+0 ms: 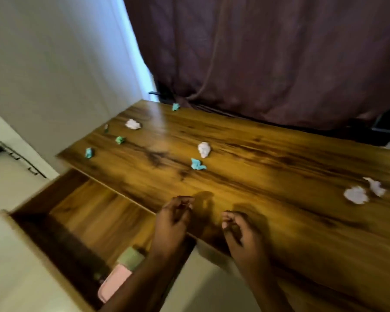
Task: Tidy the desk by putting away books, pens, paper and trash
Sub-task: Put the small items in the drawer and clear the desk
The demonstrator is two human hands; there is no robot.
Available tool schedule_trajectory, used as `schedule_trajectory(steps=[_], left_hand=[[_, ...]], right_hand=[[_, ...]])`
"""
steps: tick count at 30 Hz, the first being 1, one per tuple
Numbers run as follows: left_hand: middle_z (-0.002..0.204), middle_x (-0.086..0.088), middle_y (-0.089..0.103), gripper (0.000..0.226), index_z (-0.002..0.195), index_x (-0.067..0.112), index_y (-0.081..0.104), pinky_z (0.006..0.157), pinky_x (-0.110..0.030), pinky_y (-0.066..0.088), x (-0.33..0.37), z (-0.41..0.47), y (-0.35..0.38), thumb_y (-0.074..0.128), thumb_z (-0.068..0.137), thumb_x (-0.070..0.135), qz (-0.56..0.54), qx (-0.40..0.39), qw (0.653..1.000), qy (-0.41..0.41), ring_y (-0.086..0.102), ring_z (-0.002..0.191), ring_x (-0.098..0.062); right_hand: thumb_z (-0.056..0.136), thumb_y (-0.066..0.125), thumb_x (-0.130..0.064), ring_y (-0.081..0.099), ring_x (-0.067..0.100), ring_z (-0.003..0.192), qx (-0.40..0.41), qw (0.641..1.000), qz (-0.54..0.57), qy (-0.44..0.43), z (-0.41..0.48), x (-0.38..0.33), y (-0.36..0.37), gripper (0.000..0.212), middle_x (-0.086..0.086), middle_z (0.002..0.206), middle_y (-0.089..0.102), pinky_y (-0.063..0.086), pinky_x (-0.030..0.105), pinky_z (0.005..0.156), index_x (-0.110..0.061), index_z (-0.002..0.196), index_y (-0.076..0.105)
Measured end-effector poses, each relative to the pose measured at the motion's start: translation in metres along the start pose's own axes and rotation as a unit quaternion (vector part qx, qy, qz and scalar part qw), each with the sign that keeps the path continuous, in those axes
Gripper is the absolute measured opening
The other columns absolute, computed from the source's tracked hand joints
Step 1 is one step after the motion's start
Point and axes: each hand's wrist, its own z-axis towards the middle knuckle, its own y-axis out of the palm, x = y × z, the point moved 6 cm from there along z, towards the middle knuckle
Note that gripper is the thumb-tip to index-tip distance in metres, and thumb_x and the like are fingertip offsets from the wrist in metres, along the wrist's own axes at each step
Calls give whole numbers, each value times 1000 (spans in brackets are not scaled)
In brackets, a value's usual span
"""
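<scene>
Several crumpled paper balls lie scattered on the wooden desk point(257, 176): a white one point(204, 149) and a blue one point(197, 164) mid-desk, a white one point(132, 124), a green one point(120, 140) and a blue one point(89, 152) at the left end, a blue one point(175, 106) at the far edge, and two white ones point(357, 194) point(375, 186) to the right. My left hand point(175, 221) hovers over the desk's near edge, fingers loosely curled. My right hand point(241, 235) is just right of it, fingers half curled, holding nothing I can see.
An open wooden drawer point(61, 221) sticks out at the lower left, with a pink book point(115, 284) and a green one point(131, 258) inside. A dark curtain point(279, 52) hangs behind the desk; a white wall point(54, 64) stands left.
</scene>
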Motion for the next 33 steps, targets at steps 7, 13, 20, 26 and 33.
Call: schedule_trajectory(steps=[7,13,20,26,33], left_hand=[[101,11,68,16,101,27,66,84,-27,52,-59,36,-186,53,93,22,16,74,997,-3,62,96,-2],[101,17,65,13,97,33,65,87,-35,52,-116,92,-360,55,92,26,56,79,995,-37,60,95,-2],[110,15,57,20,111,33,62,82,-30,49,-143,183,-447,53,93,38,163,59,985,-20,56,96,-7],[139,-1,47,39,132,28,48,105,-42,38,-205,302,-446,47,94,38,327,-40,944,3,43,126,-22],[144,-8,40,47,141,20,37,106,-36,33,-253,423,-414,37,96,35,496,-111,858,74,36,129,-26]], right_hand=[[89,59,-22,56,-7,92,-52,997,18,-60,37,-113,164,17,-15,105,62,40,2,82,-35,101,62],[91,58,-22,58,5,101,-73,994,65,-39,86,-216,320,17,-11,108,62,47,20,82,-28,106,61],[90,58,-18,57,4,97,-84,996,27,-12,161,-269,422,20,-7,111,62,44,10,68,-21,110,61],[91,57,-15,57,11,96,-16,1000,9,-8,283,-270,471,15,1,109,63,43,17,74,-14,105,62],[82,67,-14,55,30,108,44,998,-41,23,417,-241,522,38,15,117,60,43,33,90,-5,118,58]])
